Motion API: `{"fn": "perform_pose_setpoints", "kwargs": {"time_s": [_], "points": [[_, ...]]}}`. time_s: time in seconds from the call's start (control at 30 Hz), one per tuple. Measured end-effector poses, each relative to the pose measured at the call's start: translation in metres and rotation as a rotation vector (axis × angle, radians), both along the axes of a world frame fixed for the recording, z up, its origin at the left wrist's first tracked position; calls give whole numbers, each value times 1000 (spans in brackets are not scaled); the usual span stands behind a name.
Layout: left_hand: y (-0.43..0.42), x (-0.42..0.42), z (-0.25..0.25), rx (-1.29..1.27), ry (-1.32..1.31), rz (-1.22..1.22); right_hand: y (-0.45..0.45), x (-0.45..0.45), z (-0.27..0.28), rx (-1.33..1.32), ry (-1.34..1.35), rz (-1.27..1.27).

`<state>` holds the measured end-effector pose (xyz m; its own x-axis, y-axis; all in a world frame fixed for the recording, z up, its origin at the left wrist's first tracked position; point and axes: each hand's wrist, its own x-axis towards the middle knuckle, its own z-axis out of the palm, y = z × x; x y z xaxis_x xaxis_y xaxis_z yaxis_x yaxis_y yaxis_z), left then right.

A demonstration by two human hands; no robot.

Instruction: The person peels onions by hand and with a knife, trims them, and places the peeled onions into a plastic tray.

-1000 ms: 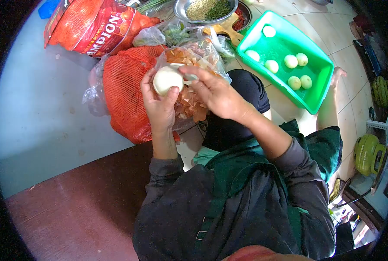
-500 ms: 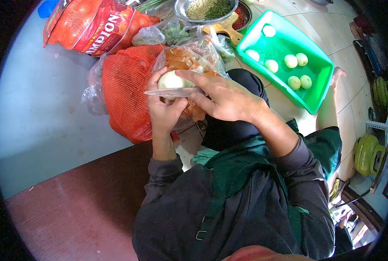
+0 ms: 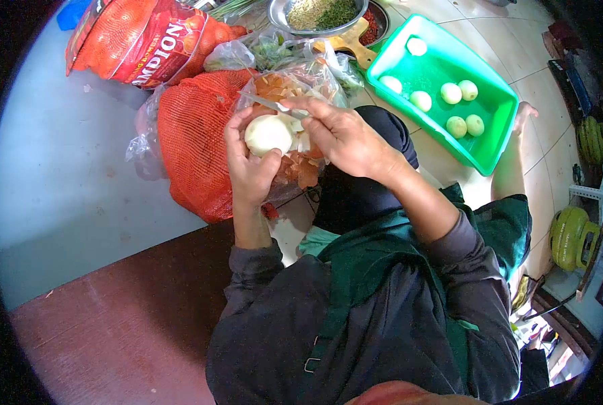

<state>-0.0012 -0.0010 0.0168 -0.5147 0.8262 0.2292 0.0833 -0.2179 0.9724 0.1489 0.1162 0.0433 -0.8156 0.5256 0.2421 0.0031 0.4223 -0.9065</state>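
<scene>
A peeled white onion [image 3: 268, 135] rests in my left hand [image 3: 249, 172], whose fingers and thumb are closed around its side. My right hand [image 3: 355, 140] grips a knife [image 3: 264, 102], its blade pointing left just above the onion, apart from it. A pale strip of peel [image 3: 295, 123] shows between the onion and the right fingers. Beneath both hands lies a clear plastic bag of brown onion skins [image 3: 305, 169]. The knife's handle is hidden in my right fist.
Left of the skins slumps a red mesh sack [image 3: 200, 135]; a fuller onion sack [image 3: 156, 44] stands behind it. At right, a green basin [image 3: 443, 57] holds several peeled onions [image 3: 452, 93]. A metal bowl [image 3: 278, 20] of chopped ingredients and a wooden board [image 3: 345, 44] are at the back.
The knife has lifted from across the onion's near side to above its far side. My left hand has turned the onion, and a strip of peel now shows beside it.
</scene>
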Motion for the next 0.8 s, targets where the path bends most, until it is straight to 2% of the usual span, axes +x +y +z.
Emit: {"fn": "perform_pose_setpoints", "kwargs": {"time_s": [0.1, 0.17, 0.27, 0.4, 0.5, 0.6, 0.7, 0.8], "points": [[2, 4, -1, 60, -109, 45, -2, -3, -5, -36, 74, 36], [1, 0, -10, 115, -252, 6, -2, -1, 1, -127, 13, 11], [-2, -8, -20, 168, -277, -40, -5, -4, -5, -216, 18, 43], [-4, -10, -17, 112, -267, 48, -1, -7, -10, -220, -59, 8], [-7, -13, -13, 134, -240, 29, 4, -17, -40, 79, 84, -104], [-5, -13, -11, 104, -203, 45, 4, -18, -48, 172, 19, -29], [-3, -15, -13, 100, -192, 62, 5, -16, -31, -21, -112, 77], [0, -17, -27, 151, -242, 106, 4, -17, -21, -107, -146, 114]]}}
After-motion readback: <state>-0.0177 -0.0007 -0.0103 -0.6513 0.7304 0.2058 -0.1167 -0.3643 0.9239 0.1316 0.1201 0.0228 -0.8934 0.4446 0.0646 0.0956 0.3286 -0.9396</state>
